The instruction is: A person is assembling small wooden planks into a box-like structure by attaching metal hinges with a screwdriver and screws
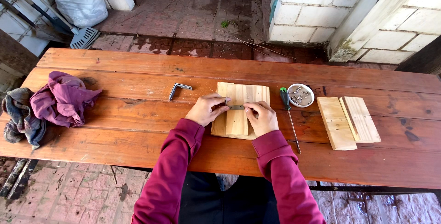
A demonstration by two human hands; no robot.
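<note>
On the wooden tabletop (138, 127), your left hand (206, 110) and right hand (262, 117) each pinch an end of a small metal bracket (237, 107). It lies on the pale wood boards (239, 123), looks stiff and light, maybe slippery. Hold its edges. A green screwdriver (287, 107) lies right.

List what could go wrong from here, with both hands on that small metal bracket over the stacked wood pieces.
1. The small metal bracket, pinched by the left hand and right hand, may slip out of line on the stacked wood pieces.
2. Nothing visibly clamps the wood, so it could slide on the table.
3. The screwdriver and the dish of screws lie close to the right sleeve; an elbow move could knock them.
</note>
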